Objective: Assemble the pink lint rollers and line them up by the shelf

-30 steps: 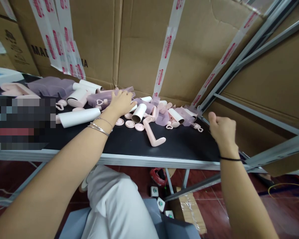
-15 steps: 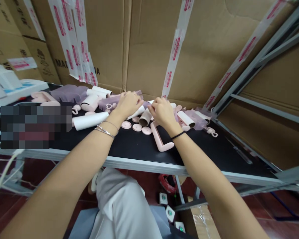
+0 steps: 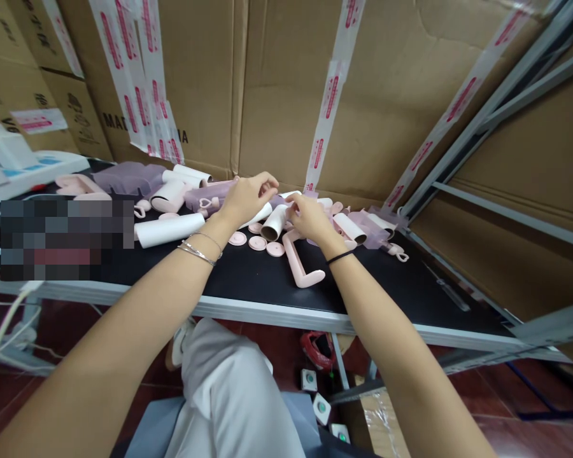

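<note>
My left hand [image 3: 245, 198] lies over a heap of parts at the back of the black table [image 3: 386, 286], fingers curled and pinched at a purple translucent cover [image 3: 205, 192]; what they hold is hidden. My right hand [image 3: 310, 219] is closed beside it, fingertips almost meeting the left hand's, and rests against a short white roll [image 3: 273, 224]. A pink L-shaped handle [image 3: 302, 267] lies just under the right wrist. Pink discs [image 3: 258, 242] sit between the two hands. A long white roll [image 3: 169, 229] lies left of my left forearm.
Taped cardboard boxes [image 3: 277, 95] wall off the back. A grey metal frame [image 3: 482, 108] slants down at the right. More purple covers [image 3: 128, 178], rolls and small pink heart pieces [image 3: 400, 254] litter the table's rear. A white device [image 3: 23, 172] stands far left.
My right hand came in from the table's right edge to the heap and now meets the left hand. The left hand's fingers have stretched a little towards it.
</note>
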### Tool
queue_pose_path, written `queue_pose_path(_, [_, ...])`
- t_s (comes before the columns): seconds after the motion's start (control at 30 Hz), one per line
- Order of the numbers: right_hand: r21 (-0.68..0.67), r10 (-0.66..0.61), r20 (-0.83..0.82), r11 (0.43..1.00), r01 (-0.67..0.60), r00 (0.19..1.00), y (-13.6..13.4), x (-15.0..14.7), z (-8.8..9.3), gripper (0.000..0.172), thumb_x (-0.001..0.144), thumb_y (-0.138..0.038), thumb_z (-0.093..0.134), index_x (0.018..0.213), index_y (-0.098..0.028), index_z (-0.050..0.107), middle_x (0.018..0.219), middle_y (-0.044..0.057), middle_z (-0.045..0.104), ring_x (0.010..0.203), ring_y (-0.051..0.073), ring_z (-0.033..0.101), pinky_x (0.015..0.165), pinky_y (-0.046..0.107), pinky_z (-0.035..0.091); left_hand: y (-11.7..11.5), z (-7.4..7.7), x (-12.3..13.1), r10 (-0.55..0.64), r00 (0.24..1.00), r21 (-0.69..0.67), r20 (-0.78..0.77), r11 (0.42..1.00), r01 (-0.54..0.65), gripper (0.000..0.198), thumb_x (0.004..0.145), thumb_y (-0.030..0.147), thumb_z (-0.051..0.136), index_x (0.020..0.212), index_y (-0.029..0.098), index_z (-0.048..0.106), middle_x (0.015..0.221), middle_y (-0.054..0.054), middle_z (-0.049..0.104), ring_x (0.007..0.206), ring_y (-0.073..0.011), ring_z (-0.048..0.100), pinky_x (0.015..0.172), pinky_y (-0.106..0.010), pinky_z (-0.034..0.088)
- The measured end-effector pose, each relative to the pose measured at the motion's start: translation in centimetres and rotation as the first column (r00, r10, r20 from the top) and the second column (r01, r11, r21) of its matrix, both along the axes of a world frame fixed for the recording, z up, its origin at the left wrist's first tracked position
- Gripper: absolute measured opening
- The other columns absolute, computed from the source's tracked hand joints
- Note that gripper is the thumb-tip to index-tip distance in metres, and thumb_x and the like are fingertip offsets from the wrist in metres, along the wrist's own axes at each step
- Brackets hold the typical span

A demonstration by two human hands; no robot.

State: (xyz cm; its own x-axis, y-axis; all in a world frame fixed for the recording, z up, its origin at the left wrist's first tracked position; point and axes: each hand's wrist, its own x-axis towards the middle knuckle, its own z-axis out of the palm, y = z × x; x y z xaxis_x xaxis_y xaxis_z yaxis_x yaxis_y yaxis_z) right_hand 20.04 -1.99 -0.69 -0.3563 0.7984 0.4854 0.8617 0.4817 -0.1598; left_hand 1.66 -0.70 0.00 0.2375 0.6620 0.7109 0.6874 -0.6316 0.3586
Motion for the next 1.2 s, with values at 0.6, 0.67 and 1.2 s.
queue_pose_path(0.6, [-0.16, 0.159, 0.132, 0.977, -0.138, 0.978, -2.3, -1.7, 0.2, 0.034, 0.097, -0.034, 0.043, 0.122, -0.021, 0.062, 0.113, 0.012, 0.054, 0.096, 0.023, 0.059, 0.093, 0.043, 0.044, 0.4, -0.2, 0.0, 0.093, 0.901, -0.096, -0.424, 0.984, -0.147, 0.036, 0.09, 0.02, 0.042, 0.119, 0.013, 0.063, 0.123, -0.014, 0.064, 0.121, -0.0284, 0.055, 0.105, -0.044, 0.042])
queue_pose_path(0.67, [-0.209, 0.156, 0.119, 0.969, -0.129, 0.981, -2.1, -1.6, 0.0, 0.035, 0.097, -0.036, 0.044, 0.125, -0.024, 0.061, 0.118, 0.011, 0.05, 0.097, 0.021, 0.059, 0.098, 0.043, 0.043, 0.2, -0.3, -0.1, 0.103, 0.837, -0.152, -0.537, 0.964, -0.216, 0.036, 0.092, 0.026, 0.042, 0.119, 0.015, 0.063, 0.121, -0.015, 0.065, 0.12, -0.032, 0.055, 0.102, -0.047, 0.043])
queue_pose_path(1.2, [-0.232, 0.012, -0.475, 0.963, -0.138, 0.88, -0.1, -2.1, -1.4, 0.026, 0.07, -0.026, 0.062, 0.095, -0.021, 0.055, 0.112, 0.008, 0.051, 0.105, 0.024, 0.056, 0.098, 0.048, 0.046, -1.3, 0.1, 0.2, 0.172, 0.762, -0.14, -0.624, 0.935, -0.326, 0.075, 0.076, 0.021, 0.065, 0.146, 0.019, 0.038, 0.132, -0.017, 0.06, 0.123, -0.0377, 0.052, 0.099, -0.049, 0.041])
